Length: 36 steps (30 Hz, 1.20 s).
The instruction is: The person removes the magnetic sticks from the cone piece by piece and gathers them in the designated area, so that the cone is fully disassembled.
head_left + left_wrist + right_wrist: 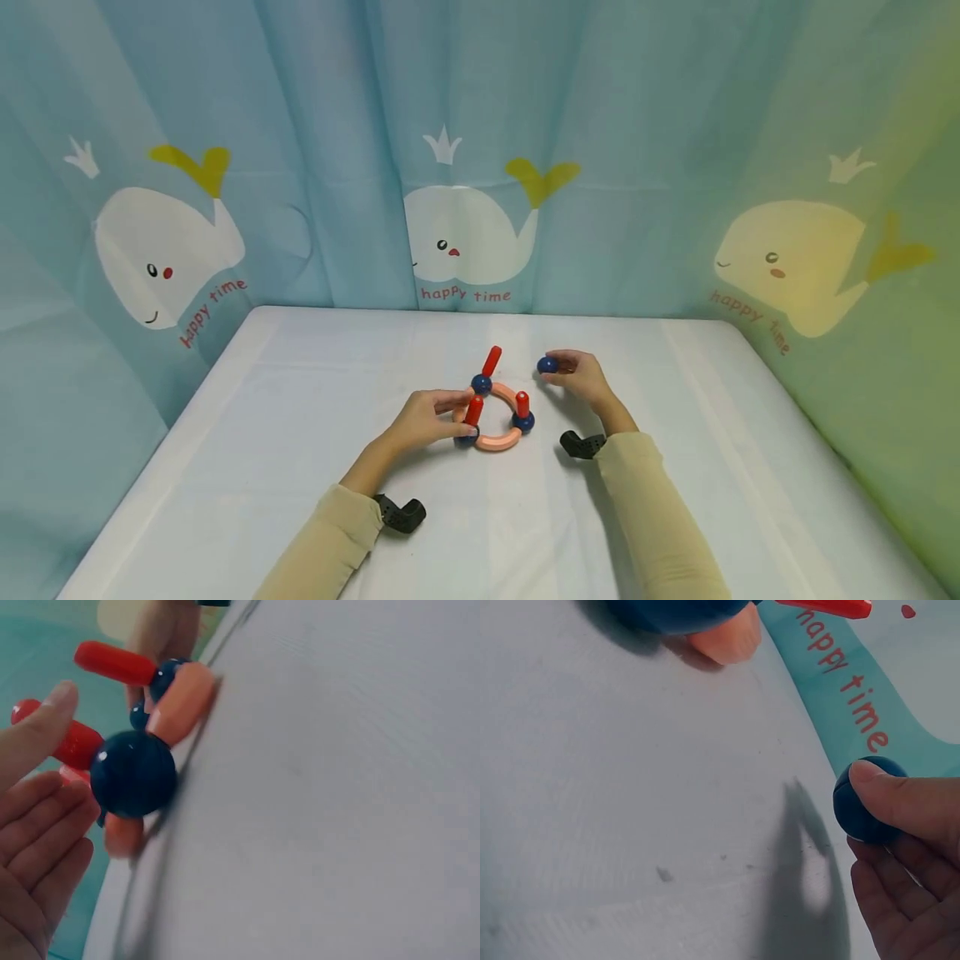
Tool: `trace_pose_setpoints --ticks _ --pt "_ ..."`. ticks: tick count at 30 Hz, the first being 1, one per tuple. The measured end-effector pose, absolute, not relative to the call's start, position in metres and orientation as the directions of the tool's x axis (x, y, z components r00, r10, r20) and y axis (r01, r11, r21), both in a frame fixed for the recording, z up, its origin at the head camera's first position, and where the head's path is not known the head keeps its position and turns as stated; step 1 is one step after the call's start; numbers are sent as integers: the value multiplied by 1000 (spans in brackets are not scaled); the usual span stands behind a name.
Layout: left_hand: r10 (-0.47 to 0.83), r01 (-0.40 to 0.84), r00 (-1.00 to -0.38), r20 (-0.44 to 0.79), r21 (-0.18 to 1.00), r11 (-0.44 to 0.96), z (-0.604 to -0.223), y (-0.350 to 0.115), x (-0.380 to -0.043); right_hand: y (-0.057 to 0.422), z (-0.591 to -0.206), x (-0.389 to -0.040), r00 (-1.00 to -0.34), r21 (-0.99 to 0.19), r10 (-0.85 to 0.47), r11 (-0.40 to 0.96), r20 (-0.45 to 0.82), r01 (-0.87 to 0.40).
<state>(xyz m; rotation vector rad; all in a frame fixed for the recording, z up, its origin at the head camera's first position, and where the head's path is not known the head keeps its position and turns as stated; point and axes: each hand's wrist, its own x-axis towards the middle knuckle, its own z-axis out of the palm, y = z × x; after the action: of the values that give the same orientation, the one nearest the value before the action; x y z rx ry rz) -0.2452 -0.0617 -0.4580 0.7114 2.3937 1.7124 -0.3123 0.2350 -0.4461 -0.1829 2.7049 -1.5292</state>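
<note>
A ring of orange curved rods (498, 442) joined by blue balls (523, 421) lies on the table, with red rods (492, 361) standing up from the balls. My left hand (426, 418) is at the ring's left side, thumb and fingers on either side of a red rod (79, 744) above its blue ball (133, 774). In the left wrist view the thumb overlaps that rod. To the right of the ring, my right hand (583, 379) pinches a loose blue ball (866, 802) between thumb and fingertips, held over the table.
The white table (300, 467) spreads around the ring. Behind it hangs a blue curtain (345, 167) printed with whales, which also runs down both sides. Black wrist devices (402, 514) are worn on both wrists.
</note>
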Motion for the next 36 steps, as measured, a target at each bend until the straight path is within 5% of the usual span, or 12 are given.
trace_pose_setpoints --ticks 13,29,36 --pt "455 513 -820 347 798 316 -479 -67 -234 236 -449 -314 -993 -837 -118 542 11 -74" --pt "453 573 -790 414 761 303 -489 -69 -235 236 -456 -314 -993 -816 -115 571 28 -89" --pt "445 594 -780 439 742 309 -489 -70 -232 232 -444 -292 -989 -869 0 476 151 -133"
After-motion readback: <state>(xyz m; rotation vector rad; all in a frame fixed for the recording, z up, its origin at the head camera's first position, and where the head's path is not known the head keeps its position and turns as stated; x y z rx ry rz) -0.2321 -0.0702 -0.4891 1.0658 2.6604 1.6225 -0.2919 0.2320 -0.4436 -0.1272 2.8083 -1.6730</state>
